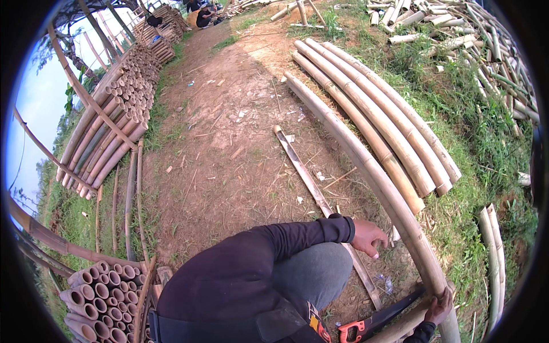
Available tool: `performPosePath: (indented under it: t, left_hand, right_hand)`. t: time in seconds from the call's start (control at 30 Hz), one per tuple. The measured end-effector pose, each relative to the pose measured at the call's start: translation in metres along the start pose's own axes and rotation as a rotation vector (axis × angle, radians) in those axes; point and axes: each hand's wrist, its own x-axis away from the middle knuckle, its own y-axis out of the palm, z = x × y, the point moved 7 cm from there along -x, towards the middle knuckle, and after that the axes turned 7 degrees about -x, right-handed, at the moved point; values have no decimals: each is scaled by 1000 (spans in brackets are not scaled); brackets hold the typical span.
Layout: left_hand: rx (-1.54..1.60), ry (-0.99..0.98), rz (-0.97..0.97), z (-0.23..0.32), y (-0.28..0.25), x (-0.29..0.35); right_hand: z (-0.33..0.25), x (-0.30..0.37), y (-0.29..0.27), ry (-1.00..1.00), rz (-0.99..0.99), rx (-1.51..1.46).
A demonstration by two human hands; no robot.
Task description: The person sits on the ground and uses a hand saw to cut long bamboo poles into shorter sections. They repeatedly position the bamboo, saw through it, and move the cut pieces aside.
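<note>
A long bamboo pole [366, 163] runs from the middle distance down to the lower right. Near its close end my right hand [439, 308] is wrapped round it. There the pole meets another bamboo piece [403, 327] lying crosswise. My left hand [369, 237] hangs over the ground left of the pole, fingers curved and apart, with nothing visible in it. Beside the crosswise piece lies a hand saw [351, 330] with an orange handle and dark blade. A split bamboo strip [303, 171] stretches along the dirt, passing under my left arm.
Several cut bamboo poles [372, 114] lie side by side on the right. Stacked bamboo tubes [128, 86] stand at the left, with another stack [103, 297] at lower left. Bamboo scraps [446, 23] pile up at the far right. People [207, 16] sit in the distance.
</note>
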Motion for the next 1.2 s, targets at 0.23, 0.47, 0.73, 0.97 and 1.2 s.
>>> performPosePath:
  t: [0.23, 0.47, 0.73, 0.97, 1.2]
  left_hand:
    - [7, -3, -2, -1, 0, 0]
    - [10, 7, 4, 0, 0, 0]
    - [-2, 5, -5, 1, 0, -1]
    - [12, -4, -13, -1, 2, -3]
    - [1, -12, -10, -1, 3, -3]
  right_hand:
    - [-3, 1, -2, 33, -22, 33]
    - [-7, 2, -5, 51, -16, 25]
    - [-6, 2, -4, 66, -10, 32]
    - [-6, 2, -4, 12, 23, 24]
    - [-3, 2, -3, 6, 27, 54]
